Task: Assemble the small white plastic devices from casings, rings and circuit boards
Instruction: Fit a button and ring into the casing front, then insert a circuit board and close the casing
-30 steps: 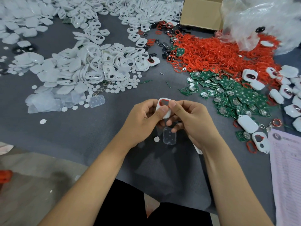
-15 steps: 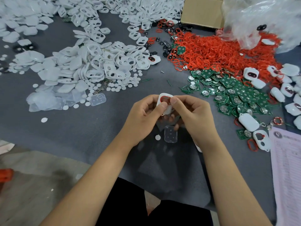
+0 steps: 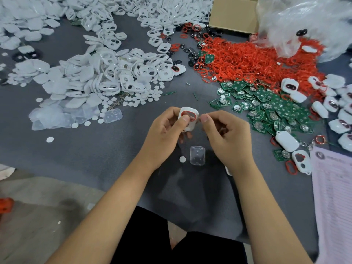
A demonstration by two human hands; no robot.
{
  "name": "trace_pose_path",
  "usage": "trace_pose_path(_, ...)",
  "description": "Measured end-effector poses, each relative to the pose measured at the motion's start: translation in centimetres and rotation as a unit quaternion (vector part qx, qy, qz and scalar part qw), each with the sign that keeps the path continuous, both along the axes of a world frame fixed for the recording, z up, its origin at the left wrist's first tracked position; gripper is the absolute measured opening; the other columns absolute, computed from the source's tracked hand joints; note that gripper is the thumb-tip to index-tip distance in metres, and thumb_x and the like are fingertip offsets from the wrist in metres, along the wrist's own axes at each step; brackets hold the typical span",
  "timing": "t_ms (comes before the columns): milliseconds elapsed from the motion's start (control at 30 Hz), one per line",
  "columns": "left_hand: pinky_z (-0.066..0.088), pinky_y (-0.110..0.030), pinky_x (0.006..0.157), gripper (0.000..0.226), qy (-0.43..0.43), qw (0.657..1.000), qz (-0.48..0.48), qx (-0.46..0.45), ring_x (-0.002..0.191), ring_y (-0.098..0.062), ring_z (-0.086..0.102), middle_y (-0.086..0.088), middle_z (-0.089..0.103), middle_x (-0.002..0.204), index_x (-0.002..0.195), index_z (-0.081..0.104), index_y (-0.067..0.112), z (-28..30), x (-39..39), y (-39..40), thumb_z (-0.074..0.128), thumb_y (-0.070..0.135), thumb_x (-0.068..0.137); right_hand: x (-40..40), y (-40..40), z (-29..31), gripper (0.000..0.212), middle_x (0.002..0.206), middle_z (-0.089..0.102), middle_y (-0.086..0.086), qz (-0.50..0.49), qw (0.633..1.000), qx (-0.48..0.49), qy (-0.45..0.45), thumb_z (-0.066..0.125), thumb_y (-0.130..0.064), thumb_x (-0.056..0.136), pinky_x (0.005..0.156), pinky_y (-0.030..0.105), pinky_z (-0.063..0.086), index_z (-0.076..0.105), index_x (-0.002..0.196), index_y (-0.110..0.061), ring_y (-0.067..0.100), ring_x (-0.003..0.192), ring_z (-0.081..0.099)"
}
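Head view, centre of frame. Item: white casing (image 3: 188, 119) with a red ring (image 3: 188, 115) seated round its window, held up above the grey mat (image 3: 95, 159). Left hand (image 3: 167, 128) grips it, thumb laid over the ring. Right hand (image 3: 226, 134) sits just beside the casing's right edge — fingers curled, thumb and forefinger pinched together; whether they hold anything I cannot tell.

Below the hands: clear button pad (image 3: 197, 155) and a white disc (image 3: 182, 159) on the mat. Right of frame: green circuit boards (image 3: 276, 109). Upper right: loose red rings (image 3: 247, 60).

Step, as judged: bedding the ring. Best done by running the thumb round the whole loop — checking it lies flush — before adding a board.
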State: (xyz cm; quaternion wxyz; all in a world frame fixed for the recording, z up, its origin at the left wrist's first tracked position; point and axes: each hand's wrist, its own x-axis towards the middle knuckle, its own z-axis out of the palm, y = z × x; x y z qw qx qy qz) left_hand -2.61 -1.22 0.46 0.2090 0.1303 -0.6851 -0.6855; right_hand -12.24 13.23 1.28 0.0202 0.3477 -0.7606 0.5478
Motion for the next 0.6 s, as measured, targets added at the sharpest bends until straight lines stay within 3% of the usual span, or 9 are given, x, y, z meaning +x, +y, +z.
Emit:
trace_pose_path(100,0.050,-0.024,0.056,0.013,0.003,1.000,-0.026,-0.006,0.069,-0.016,0.068,-0.003,0.079,0.104,0.112,0.063,0.009,-0.1,0.1,0.1,0.055,0.017,0.106,-0.5,1.5,-0.3,0.021,0.066,0.061,-0.006,-0.053,0.996,0.028,0.072,0.064,-0.025,0.101,0.057,0.023,0.037,0.077,0.087,-0.016,0.009,0.058,0.051)
trace_pose_path(300,0.047,-0.018,0.058,0.018,0.002,0.999,-0.042,-0.018,0.068,-0.009,0.065,0.001,0.079,0.105,0.125,0.059,0.018,-0.2,0.0,0.2,0.057,0.020,0.107,-1.3,4.9,-1.2,0.021,0.064,0.055,-0.008,-0.155,0.983,0.055,0.077,0.062,-0.027,0.100,0.060,0.021,0.034,0.069,0.082,-0.020,0.008,0.061,0.048)
trace_pose_path(367,0.048,-0.015,0.064,0.021,0.005,0.999,-0.041,-0.020,0.077,-0.007,0.067,0.001,0.078,0.105,0.125,0.060,0.019,-0.3,0.0,0.2,0.062,0.021,0.104,-1.2,5.5,-1.4,0.016,0.069,0.054,-0.019,-0.162,0.981,0.073,0.078,0.063,-0.026,0.099,0.065,0.016,0.034,0.070,0.085,-0.024,0.003,0.068,0.049)
trace_pose_path(433,0.050,-0.017,0.072,0.025,0.002,0.999,-0.037,-0.029,0.094,-0.016,0.071,-0.001,0.076,0.109,0.124,0.061,0.024,-0.4,0.0,0.1,0.067,0.023,0.101,-1.1,5.8,-1.8,0.012,0.075,0.055,-0.022,-0.161,0.978,0.099,0.087,0.063,-0.025,0.097,0.070,0.019,0.037,0.073,0.090,-0.023,0.004,0.074,0.049)
trace_pose_path(500,0.050,-0.017,0.076,0.026,0.005,0.999,-0.038,-0.031,0.106,-0.022,0.071,-0.001,0.075,0.111,0.125,0.062,0.025,-0.5,0.0,0.1,0.068,0.023,0.100,-1.1,5.9,-2.1,0.013,0.081,0.060,-0.018,-0.159,0.978,0.107,0.085,0.063,-0.021,0.096,0.072,0.024,0.041,0.075,0.095,-0.020,0.011,0.077,0.053)
trace_pose_path(600,0.051,-0.017,0.075,0.027,0.005,0.998,-0.045,-0.034,0.108,-0.017,0.072,0.004,0.075,0.112,0.128,0.061,0.024,-0.4,0.0,0.1,0.066,0.021,0.102,-1.2,5.9,-2.1,0.014,0.085,0.067,-0.009,-0.166,0.981,0.088,0.041,0.065,-0.012,0.096,0.071,0.020,0.044,0.076,0.096,-0.020,0.012,0.075,0.057)
